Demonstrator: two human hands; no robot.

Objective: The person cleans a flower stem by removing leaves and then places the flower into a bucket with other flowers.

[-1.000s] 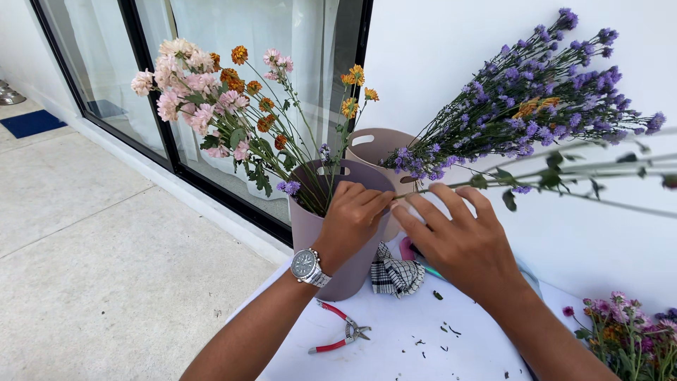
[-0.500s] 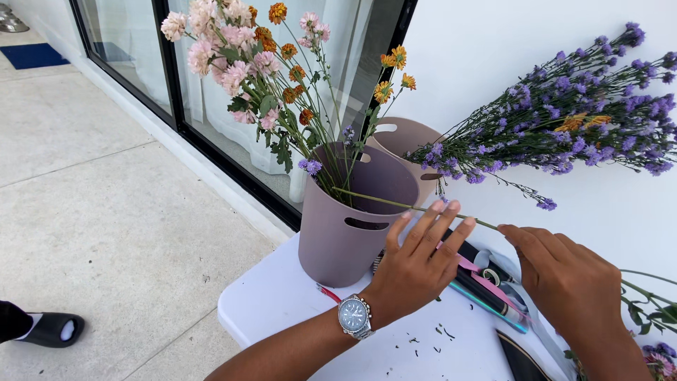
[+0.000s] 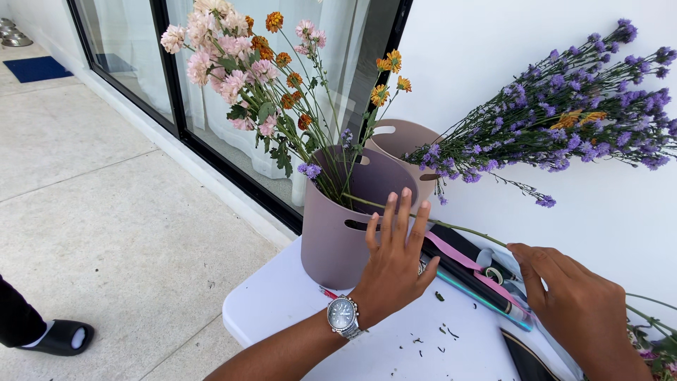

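My left hand (image 3: 395,264), with a steel wristwatch (image 3: 345,315) on the wrist, is spread flat with fingers apart against the side of a mauve bucket (image 3: 331,233). The bucket holds pink and orange flowers (image 3: 243,77). A long green stem (image 3: 451,226) lies across behind my fingers. My right hand (image 3: 571,303) hovers palm down, fingers loosely apart, over dark rolls and a pink ribbon (image 3: 465,264) on the white table (image 3: 282,310). It holds nothing.
A second, lighter bucket (image 3: 405,141) behind the first holds purple flowers (image 3: 571,120) leaning right along the white wall. Glass doors with black frames stand at the left. Another person's foot in a black slipper (image 3: 60,337) rests on the paved floor.
Both hands left the bucket rim. My left hand dropped onto the bucket's side with fingers spread, and my right hand swung right over the rolls. The view shifted left.
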